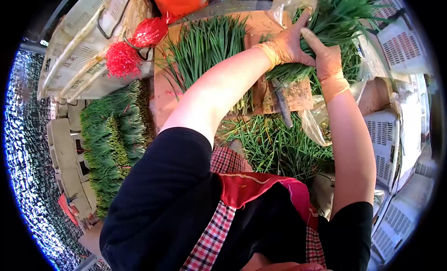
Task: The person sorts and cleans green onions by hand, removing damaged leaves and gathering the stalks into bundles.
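A bunch of long green garlic chives [342, 17] lies between my two hands at the top right, its leaves fanning out to the right. My left hand [288, 43], in a thin tan glove, is closed around the bunch from the left, thumb and fingers on either side. My right hand [328, 61], gloved alike, grips it from the near right side. Below them is a small wooden block [300, 97], with a grey, narrow tool [281, 103] resting against it; its kind is hard to tell. Left of my hands, a pile of chives [209, 47] lies on the board [164, 91].
Loose green leaves [284, 145] are heaped below the board. Stacked chive bundles [111, 140] stand at the left. Red plastic twine [123, 59] hangs beside white crates [77, 47]. More crates [382, 136] and clear plastic [314, 126] are at the right. An orange bag [179, 1] sits at the top.
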Demonstrator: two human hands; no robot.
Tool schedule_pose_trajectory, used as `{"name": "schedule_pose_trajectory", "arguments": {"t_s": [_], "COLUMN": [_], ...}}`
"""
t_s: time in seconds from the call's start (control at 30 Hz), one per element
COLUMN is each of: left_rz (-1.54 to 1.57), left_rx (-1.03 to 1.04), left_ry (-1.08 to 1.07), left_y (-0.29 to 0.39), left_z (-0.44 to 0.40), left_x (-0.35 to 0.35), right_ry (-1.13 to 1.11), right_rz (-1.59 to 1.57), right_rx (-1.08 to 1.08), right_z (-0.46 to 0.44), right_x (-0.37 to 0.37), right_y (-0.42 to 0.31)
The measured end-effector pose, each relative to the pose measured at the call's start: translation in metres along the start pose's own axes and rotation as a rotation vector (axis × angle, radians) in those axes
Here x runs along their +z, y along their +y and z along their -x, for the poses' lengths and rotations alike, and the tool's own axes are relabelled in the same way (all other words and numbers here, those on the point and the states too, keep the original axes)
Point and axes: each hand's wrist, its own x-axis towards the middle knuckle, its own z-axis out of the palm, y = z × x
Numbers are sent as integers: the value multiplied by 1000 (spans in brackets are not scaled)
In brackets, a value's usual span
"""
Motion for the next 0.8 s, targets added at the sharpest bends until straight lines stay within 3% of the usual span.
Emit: {"name": "schedule_pose_trajectory", "arguments": {"t_s": [0.1, 0.13, 0.23, 0.27, 0.33, 0.4, 0.47, 0.5, 0.57, 0.6, 0.63, 0.67, 0.7, 0.73, 0.8], "left_rz": [1040, 571, 1212, 801, 289, 21, 360, 723, 373, 429, 480, 516, 508, 617, 835], "left_rx": [-316, -168, -325, -139, -14, 73, -28, -79, -41, -130, -236, -187, -293, -263, -271], "left_ry": [-138, -126, -172, -82, -131, -213, -241, -145, -22, 138, 290, 459, 479, 454, 354], "left_y": [12, 17, -8, -13, 19, 71, 113, 128, 173, 184, 189, 186, 220, 222, 215], "left_z": [-4, -1, -8, -9, -11, -15, -12, -9, -3, 2, 5, 5, 19, 25, 30], "left_x": [-9, -13, 5, 11, -5, -20, -30, -28, -19, -7, 10, 27, 34, 44, 49], "right_ry": [-140, -169, -200, -167, -104, -131, -248, -303, -319, -517, -426, -396, -362, -266, -222], "right_rz": [22, 42, 144, 194, 112, 249, 266, 368, 419, 430, 577, 779, 989, 1009, 875], "right_rx": [74, 108, 45, 48, -90, -99, -11, -96, -157, -120, -95, -68, -46, 94, -97], "right_z": [-11, -15, -23, -23, -28, -19, -6, 2, 32, 33, 46, 55, 66, 92, 151], "right_x": [-8, -9, -7, -4, 1, -7, -19, -22, -4, -19, -10, -13, -20, -25, -58], "right_y": [22, 25, 23, 13, -5, -43, -78, -88, -108, -103, -116, -119, -125, -138, -139]}}
